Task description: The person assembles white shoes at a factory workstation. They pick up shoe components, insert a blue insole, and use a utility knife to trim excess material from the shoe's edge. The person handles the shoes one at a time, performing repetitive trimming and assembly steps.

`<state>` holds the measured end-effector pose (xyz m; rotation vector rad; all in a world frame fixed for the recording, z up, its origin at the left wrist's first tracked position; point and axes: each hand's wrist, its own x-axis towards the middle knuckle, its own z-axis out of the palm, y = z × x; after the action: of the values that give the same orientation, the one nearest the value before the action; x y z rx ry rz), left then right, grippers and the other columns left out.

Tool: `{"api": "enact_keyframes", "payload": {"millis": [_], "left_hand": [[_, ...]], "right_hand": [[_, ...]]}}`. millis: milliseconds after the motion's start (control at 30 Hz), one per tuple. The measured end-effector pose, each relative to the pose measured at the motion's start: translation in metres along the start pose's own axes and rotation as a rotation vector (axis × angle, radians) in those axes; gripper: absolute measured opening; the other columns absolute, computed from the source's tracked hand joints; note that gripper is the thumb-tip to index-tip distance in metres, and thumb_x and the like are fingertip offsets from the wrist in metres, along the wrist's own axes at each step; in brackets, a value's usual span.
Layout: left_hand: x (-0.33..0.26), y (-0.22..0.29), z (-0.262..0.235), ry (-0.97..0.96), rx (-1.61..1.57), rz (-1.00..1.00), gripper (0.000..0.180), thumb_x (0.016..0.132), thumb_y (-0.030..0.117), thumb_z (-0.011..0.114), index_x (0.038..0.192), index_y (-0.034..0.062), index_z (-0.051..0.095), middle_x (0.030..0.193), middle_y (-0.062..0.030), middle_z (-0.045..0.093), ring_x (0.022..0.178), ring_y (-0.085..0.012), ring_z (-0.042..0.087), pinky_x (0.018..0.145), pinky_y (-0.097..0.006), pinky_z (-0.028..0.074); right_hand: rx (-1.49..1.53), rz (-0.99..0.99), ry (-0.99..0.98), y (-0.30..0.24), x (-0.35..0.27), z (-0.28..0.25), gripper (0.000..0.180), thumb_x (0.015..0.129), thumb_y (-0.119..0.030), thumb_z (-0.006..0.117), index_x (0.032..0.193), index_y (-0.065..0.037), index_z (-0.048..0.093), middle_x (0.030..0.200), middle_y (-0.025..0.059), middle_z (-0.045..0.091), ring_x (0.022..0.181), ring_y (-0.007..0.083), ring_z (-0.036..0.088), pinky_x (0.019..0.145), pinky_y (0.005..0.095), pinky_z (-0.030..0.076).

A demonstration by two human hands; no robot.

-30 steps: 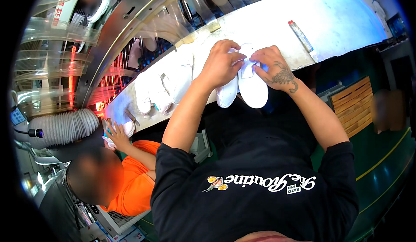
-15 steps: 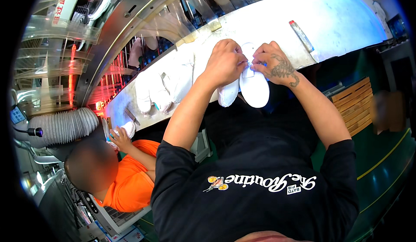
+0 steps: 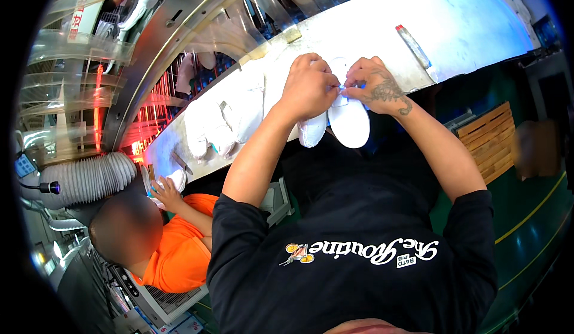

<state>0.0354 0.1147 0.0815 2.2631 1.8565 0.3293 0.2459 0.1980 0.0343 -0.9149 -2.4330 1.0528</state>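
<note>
A white shoe (image 3: 350,124) is in front of me at the bench's near edge, its rounded toe toward me. Over its upper part, my left hand (image 3: 310,86) and my right hand (image 3: 375,86) meet with closed fingertips. Between them they pinch a small pale strip (image 3: 342,89); whether it is a lace or part of the tongue I cannot tell. A second white shoe (image 3: 313,130) lies close on the left, partly under my left hand. The far end of the first shoe is partly hidden by my fingers.
Several white shoes (image 3: 246,116) stand left along the white bench (image 3: 472,23). A red-ended tool (image 3: 412,46) lies to the right, a dark tool (image 3: 182,162) at the left end. There a co-worker in orange (image 3: 179,256) handles a white shoe. A wooden slatted board (image 3: 489,142) stands lower right.
The fingertips have shifted slightly in their pinch at the shoe. The shoe and both hands stay nearly in place; the whole view has moved a little.
</note>
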Motion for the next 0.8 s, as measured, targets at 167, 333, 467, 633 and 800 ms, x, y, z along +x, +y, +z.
{"api": "enact_keyframes", "payload": {"millis": [167, 333, 467, 633, 800], "left_hand": [[0.0, 0.0, -0.001, -0.053, 0.032, -0.013, 0.019, 0.085, 0.02, 0.083, 0.102, 0.0127, 0.088, 0.116, -0.0064, 0.077, 0.139, -0.0374, 0.054, 0.12, -0.051, 0.039], [-0.004, 0.004, 0.0, -0.014, 0.092, 0.038, 0.015, 0.088, 0.02, 0.08, 0.1, 0.0133, 0.088, 0.115, -0.0055, 0.077, 0.133, -0.0347, 0.058, 0.121, -0.055, 0.039], [-0.008, 0.01, 0.003, -0.021, 0.204, 0.05, 0.012, 0.09, 0.02, 0.077, 0.096, 0.0138, 0.086, 0.114, -0.0043, 0.075, 0.126, -0.0311, 0.062, 0.121, -0.067, 0.037], [-0.006, 0.012, -0.001, -0.076, 0.344, 0.108, 0.012, 0.088, 0.017, 0.072, 0.092, 0.0122, 0.082, 0.107, -0.0053, 0.07, 0.122, -0.0297, 0.064, 0.12, -0.076, 0.036], [0.0, 0.011, -0.003, -0.125, 0.323, 0.131, 0.012, 0.087, 0.015, 0.07, 0.088, 0.0121, 0.082, 0.103, -0.0043, 0.067, 0.118, -0.0288, 0.063, 0.122, -0.078, 0.034]], "right_hand": [[0.026, -0.036, 0.011, 0.009, 0.0, 0.003, 0.019, 0.088, -0.022, 0.088, 0.105, -0.012, 0.086, 0.116, 0.0034, 0.072, 0.117, 0.0263, 0.058, 0.108, 0.041, 0.048], [-0.077, -0.216, 0.102, 0.015, -0.005, 0.008, 0.014, 0.093, -0.021, 0.085, 0.104, -0.012, 0.086, 0.116, 0.0035, 0.071, 0.116, 0.0276, 0.058, 0.106, 0.0402, 0.051], [-0.12, -0.316, 0.133, 0.011, -0.003, 0.006, 0.011, 0.093, -0.02, 0.082, 0.099, -0.011, 0.086, 0.115, 0.0048, 0.071, 0.113, 0.029, 0.058, 0.102, 0.0395, 0.054], [-0.304, -0.356, 0.03, -0.003, 0.008, -0.004, 0.011, 0.091, -0.019, 0.08, 0.091, -0.01, 0.085, 0.108, 0.006, 0.071, 0.105, 0.0297, 0.06, 0.094, 0.0397, 0.055], [-0.261, -0.424, 0.018, 0.0, 0.016, -0.007, 0.012, 0.089, -0.021, 0.081, 0.088, -0.009, 0.083, 0.097, 0.0064, 0.07, 0.098, 0.0301, 0.059, 0.089, 0.0404, 0.054]]}}
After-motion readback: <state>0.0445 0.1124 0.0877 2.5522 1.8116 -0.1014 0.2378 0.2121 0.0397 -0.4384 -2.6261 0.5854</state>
